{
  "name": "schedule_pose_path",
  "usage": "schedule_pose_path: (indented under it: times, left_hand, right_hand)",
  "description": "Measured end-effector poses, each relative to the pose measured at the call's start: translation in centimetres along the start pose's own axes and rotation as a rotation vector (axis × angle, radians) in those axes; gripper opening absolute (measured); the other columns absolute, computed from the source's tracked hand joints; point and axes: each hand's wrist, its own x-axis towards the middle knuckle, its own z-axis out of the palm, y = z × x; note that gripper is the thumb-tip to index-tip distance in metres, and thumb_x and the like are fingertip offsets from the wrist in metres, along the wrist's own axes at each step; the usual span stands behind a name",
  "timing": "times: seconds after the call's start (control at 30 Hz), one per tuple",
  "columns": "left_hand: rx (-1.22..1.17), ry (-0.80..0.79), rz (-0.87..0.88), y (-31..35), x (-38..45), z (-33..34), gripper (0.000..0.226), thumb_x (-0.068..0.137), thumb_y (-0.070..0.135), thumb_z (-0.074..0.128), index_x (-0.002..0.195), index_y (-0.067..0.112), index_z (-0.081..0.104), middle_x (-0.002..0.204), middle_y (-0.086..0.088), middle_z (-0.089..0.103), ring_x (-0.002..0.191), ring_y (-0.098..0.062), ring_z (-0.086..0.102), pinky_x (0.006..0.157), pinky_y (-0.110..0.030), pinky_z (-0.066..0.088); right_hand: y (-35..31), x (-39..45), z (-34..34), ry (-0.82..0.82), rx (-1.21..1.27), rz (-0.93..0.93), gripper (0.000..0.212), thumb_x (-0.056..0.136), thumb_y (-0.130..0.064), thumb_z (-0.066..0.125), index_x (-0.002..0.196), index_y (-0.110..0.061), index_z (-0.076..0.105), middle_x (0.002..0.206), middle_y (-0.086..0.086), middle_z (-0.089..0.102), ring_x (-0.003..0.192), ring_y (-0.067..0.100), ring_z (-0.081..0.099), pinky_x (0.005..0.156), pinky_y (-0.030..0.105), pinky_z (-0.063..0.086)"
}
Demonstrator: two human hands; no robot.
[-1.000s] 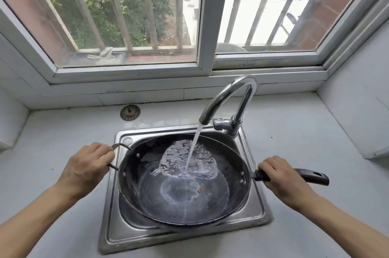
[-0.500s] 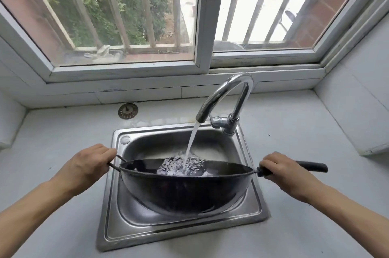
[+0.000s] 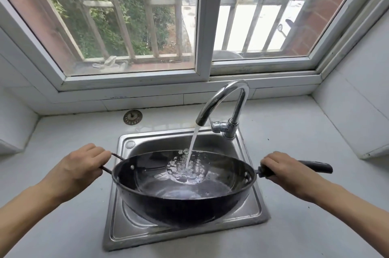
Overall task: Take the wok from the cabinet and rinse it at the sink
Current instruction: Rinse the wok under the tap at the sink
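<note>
Wok (image 3: 181, 200) above sink (image 3: 248, 222), tap water (image 3: 192, 146) entering, left hand (image 3: 79, 170) gripping loop handle (image 3: 109, 170), right hand (image 3: 283, 170) gripping long handle (image 3: 315, 166)

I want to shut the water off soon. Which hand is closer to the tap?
Right. The right hand holds the wok's long handle, just right of the tap; the left hand is across the sink, holding the loop handle.

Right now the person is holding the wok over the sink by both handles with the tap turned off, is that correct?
Not quite: the tap is running, and its stream lands inside the wok, as the head view shows. The left hand and right hand do hold both handles over the sink.
</note>
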Motion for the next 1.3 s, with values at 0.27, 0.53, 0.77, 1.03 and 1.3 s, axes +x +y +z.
schedule_pose_path:
  times: [0.27, 0.53, 0.77, 1.03, 1.3]
  left_hand:
    - [0.077, 0.036, -0.016, 0.4, 0.4, 1.1, 0.025, 0.061, 0.000, 0.047, 0.080, 0.015, 0.045, 0.108, -0.006, 0.063, 0.080, -0.030, 0.052, 0.062, -0.039, 0.052]
    - [-0.042, -0.132, -0.091, 0.0, 1.9, 2.7, 0.054, 0.040, -0.006, 0.060, 0.068, 0.024, 0.024, 0.073, 0.005, 0.044, 0.059, -0.025, 0.041, 0.049, -0.036, 0.037]
    - [-0.436, -0.116, -0.382, -0.3, 2.0, 4.0, 0.039, 0.047, -0.014, 0.067, 0.059, 0.016, 0.045, 0.104, 0.004, 0.064, 0.085, -0.024, 0.061, 0.071, -0.021, 0.046]
    - [-0.566, -0.067, -0.613, 1.5, 2.4, 3.6, 0.048, 0.074, 0.007, 0.077, 0.115, 0.022, 0.059, 0.089, 0.003, 0.066, 0.076, -0.010, 0.065, 0.074, -0.030, 0.047]
    - [-0.422, -0.077, -0.770, 1.1, 3.0, 4.1, 0.030, 0.070, -0.001, 0.068, 0.096, 0.012, 0.071, 0.076, -0.002, 0.069, 0.067, -0.024, 0.064, 0.071, -0.036, 0.050]
  right_hand:
    - [-0.3, 0.1, 0.3, -0.024, 0.039, 0.094, 0.020, 0.079, -0.017, 0.069, 0.095, -0.018, 0.057, 0.090, -0.008, 0.055, 0.083, 0.017, 0.049, 0.073, 0.027, 0.040]
    - [0.3, 0.4, 1.9, -0.057, 0.096, 0.153, 0.023, 0.072, -0.006, 0.061, 0.089, -0.021, 0.058, 0.088, -0.010, 0.048, 0.083, 0.011, 0.041, 0.074, 0.025, 0.039]
    - [0.0, 0.2, 3.3, 0.002, 0.085, 0.177, 0.026, 0.068, -0.003, 0.063, 0.087, -0.019, 0.057, 0.089, -0.007, 0.051, 0.084, 0.016, 0.044, 0.074, 0.028, 0.042]
    - [0.5, 0.5, 3.7, 0.077, 0.036, 0.168, 0.043, 0.055, 0.006, 0.069, 0.087, -0.019, 0.057, 0.086, -0.006, 0.054, 0.079, 0.018, 0.047, 0.069, 0.026, 0.039]
    - [0.2, 1.6, 4.3, 0.072, -0.032, 0.125, 0.042, 0.053, -0.002, 0.071, 0.087, -0.021, 0.056, 0.086, -0.007, 0.055, 0.079, 0.020, 0.049, 0.067, 0.031, 0.045]
